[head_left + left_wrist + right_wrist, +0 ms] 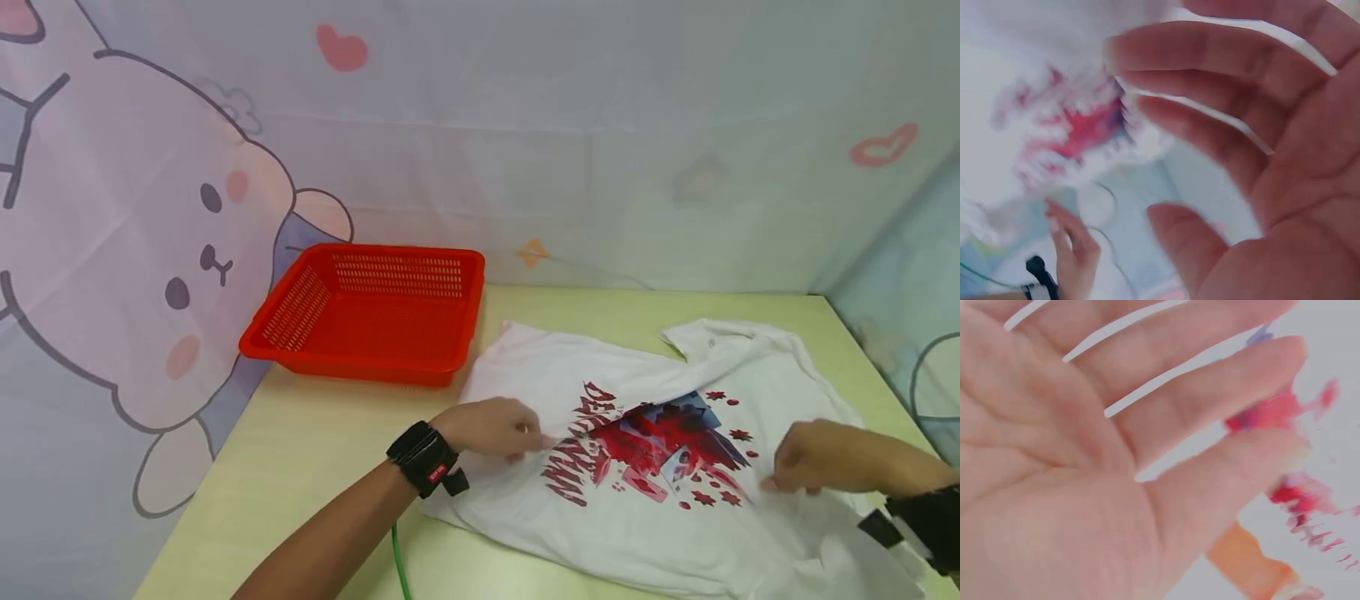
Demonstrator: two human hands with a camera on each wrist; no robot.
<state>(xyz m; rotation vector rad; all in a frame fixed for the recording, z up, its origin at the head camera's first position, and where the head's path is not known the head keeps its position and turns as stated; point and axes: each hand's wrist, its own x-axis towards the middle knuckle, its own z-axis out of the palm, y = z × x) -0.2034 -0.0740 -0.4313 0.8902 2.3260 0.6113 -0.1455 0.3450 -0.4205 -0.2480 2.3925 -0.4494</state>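
A white T-shirt [525, 367] with a red and blue graphic print [660, 442] lies spread over the table, its upper layer folded and rumpled across the middle. My left hand [487, 427] is over the shirt's left part, fingertips right at the printed lettering. Its fingers [1197, 56] look relaxed and nearly straight in the left wrist view, thumb apart, nothing held. Over the shirt's right side, my right hand [832, 457] hovers near the print's edge. The right wrist view shows its fingers [1210, 400] extended and slightly spread, with the blurred print beyond them.
A red plastic basket [390, 367] with slotted walls stands at the back left of the pale yellow table [300, 467]. Behind hangs a curtain [600, 150] with cartoon figures. A green cord [400, 562] runs below the left wrist.
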